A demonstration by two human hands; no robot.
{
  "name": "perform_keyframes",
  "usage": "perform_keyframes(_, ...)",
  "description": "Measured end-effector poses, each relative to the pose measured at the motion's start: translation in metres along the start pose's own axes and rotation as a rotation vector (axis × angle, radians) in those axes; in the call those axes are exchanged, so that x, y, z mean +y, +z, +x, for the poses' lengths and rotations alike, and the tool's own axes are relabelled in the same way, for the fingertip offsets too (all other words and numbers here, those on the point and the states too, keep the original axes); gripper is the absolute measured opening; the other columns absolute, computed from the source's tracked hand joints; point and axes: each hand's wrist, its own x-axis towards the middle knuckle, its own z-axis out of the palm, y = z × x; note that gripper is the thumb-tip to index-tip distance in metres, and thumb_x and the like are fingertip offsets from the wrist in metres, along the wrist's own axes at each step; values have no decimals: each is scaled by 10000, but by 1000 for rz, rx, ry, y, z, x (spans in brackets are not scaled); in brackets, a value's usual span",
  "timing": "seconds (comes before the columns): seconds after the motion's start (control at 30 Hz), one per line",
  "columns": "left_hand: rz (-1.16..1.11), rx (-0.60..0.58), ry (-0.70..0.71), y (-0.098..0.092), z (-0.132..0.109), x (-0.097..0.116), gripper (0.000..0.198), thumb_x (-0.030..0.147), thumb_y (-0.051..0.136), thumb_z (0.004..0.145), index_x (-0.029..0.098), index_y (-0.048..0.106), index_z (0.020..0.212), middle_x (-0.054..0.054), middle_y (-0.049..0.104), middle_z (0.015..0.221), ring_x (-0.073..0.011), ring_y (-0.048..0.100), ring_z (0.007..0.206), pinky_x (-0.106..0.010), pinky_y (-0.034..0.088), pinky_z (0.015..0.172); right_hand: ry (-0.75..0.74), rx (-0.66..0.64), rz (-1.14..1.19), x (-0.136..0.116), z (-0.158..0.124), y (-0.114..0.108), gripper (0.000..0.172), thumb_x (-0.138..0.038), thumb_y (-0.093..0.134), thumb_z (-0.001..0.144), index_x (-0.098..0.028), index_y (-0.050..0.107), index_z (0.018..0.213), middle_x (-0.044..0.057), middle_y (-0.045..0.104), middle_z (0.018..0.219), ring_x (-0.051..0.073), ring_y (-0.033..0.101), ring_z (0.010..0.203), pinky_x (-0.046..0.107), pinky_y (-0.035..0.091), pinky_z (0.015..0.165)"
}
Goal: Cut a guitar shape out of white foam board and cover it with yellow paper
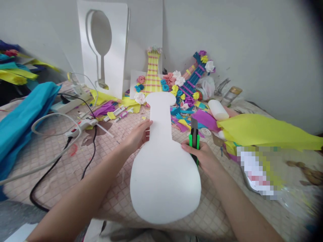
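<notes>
A white guitar-shaped foam board cutout [165,181] is held up in front of me, its round body toward me and its neck pointing away. My left hand [139,135] grips the left edge of the neck, thumb on the front, the other fingers mostly behind. At the right shoulder of the body, my right hand [199,151] pinches the edge and also holds a green and black utility knife [194,134]. The knife stands upright with its dark blade end pointing up.
Behind stand a white board with a cut-out opening [118,50], a yellow paper-covered guitar [153,70] and a blue one [195,79]. Cords and a power strip [78,127] lie left; blue paper [27,117] and yellow paper [267,131] flank the table [118,201].
</notes>
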Motion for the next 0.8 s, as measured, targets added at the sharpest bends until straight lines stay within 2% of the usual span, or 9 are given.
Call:
perform_keyframes(0.13,-21,-107,-21,0,-2,1,308,327,504,807,151,608,1037,-77,678,937,-186,633,793,-288,489,691,-1,37,74,0,2,-4,374,-389,834,480,-167,662,727,-21,584,601,121,509,549,245,374,504)
perform_keyframes(0.3,-105,-379,12,3,-12,4,374,329,525,803,209,592,1151,-51,654,1107,-250,587,1035,-371,432,892,-52,111,196,-2,7,-12,323,-346,839,499,-195,651,714,-25,603,616,142,544,594,275,435,580)
perform_keyframes(0.53,-54,-399,1,5,-20,8,402,313,648,706,231,645,1100,-50,649,1144,-277,585,1045,-342,442,837,-83,156,243,-1,14,-18,330,-358,825,519,-212,626,739,-3,660,698,188,598,653,314,484,622)
perform_keyframes(0.7,-102,-532,6,5,-22,8,453,338,672,692,273,624,1138,-31,592,1240,-278,526,1142,-346,414,883,-24,133,291,0,17,-19,339,-356,823,532,-221,636,780,6,679,740,198,619,695,321,506,644)
perform_keyframes(0.8,-93,-573,25,5,-24,7,500,342,686,684,279,599,1172,-41,568,1270,-286,502,1170,-365,392,914,10,120,271,0,17,-19,342,-393,813,539,-209,641,771,22,683,738,206,622,679,327,504,619)
